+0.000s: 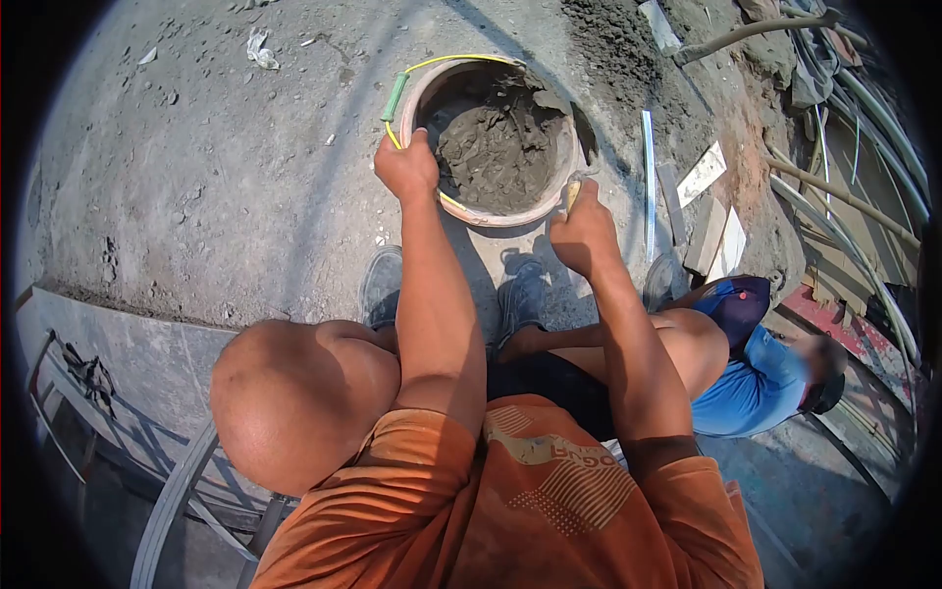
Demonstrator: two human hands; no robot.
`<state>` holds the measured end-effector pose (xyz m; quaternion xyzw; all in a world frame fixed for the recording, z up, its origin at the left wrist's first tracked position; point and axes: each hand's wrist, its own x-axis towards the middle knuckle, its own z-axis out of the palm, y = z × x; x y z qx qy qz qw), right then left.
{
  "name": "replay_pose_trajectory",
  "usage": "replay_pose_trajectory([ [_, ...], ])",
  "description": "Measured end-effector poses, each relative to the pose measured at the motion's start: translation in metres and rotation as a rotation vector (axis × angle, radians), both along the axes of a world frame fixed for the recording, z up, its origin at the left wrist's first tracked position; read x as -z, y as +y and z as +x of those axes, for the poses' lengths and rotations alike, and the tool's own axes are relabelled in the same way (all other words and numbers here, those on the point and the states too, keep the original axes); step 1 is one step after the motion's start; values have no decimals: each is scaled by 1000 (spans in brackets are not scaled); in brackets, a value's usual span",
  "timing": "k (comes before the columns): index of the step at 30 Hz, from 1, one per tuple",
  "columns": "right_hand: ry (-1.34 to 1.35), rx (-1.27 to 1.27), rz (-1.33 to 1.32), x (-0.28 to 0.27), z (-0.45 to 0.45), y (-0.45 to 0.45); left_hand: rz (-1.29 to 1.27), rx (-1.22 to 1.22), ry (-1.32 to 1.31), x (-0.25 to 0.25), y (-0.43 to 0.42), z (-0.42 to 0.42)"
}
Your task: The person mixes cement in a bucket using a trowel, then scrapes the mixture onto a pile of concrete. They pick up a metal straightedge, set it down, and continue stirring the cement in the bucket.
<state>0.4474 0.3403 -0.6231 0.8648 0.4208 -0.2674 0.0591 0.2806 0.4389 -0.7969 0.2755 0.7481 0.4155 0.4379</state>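
A round bucket (469, 214) stands on the ground in front of my feet, with wet grey mortar (500, 147) inside. Its wire handle with a green grip (394, 96) lies over to the left side. My left hand (407, 167) is closed on the bucket's left rim, thumb on top. At the right rim, my right hand (586, 234) is closed around the yellowish handle of a trowel (573, 194). A dark shape beside the bucket's right wall looks like its blade, though I cannot see it clearly.
Another person in a blue shirt (751, 393) is low down on my right. Wood and board scraps (702, 175), a metal strip (648, 182) and bent pipes (854, 206) lie to the right. A heap of mortar (613, 49) is beyond the bucket. Metal framing (177, 501) stands at the lower left.
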Motion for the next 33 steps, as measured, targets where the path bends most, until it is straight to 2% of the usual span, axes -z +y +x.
replay_pose_trajectory([
  [4, -82, -139, -188, 16, 1, 16, 8, 21, 2, -14, -2, 10],
  [8, -144, -150, -368, 25, 2, 37, 58, 60, 36, -40, -3, 29],
  [10, -166, -164, -425, 37, 19, 48, 92, 63, 41, -51, -6, 45],
  [12, -252, -232, -354, 62, 42, 49, 160, 64, 68, -59, -12, 60],
  [13, -205, -372, -535, 53, 37, 61, 216, 65, 99, -58, -16, 68],
  [16, -105, -408, -655, 26, 43, 86, 261, 95, 108, -58, -32, 79],
  [19, -124, -373, -549, 75, 101, 104, 289, 62, 105, -45, -30, 71],
  [20, -91, -529, -606, 77, 115, 113, 284, 60, 119, -44, -29, 68],
  [22, -60, -658, -656, 65, 132, 114, 287, 80, 119, -43, -33, 67],
  [24, 277, -240, -416, 37, 137, 108, 226, 1, 97, -44, -33, 53],
  [25, 345, -85, -264, 28, 132, 100, 137, -4, 107, -40, -29, 44],
  [27, 419, -4, -161, 6, 121, 88, 3, -15, 137, -32, -19, 23],
  [31, 527, 226, 76, -42, 98, 41, -48, 5, 113, -18, -9, 4],
  [33, 636, 348, 161, -81, 84, 21, -132, -11, 193, -15, -6, 14],
])
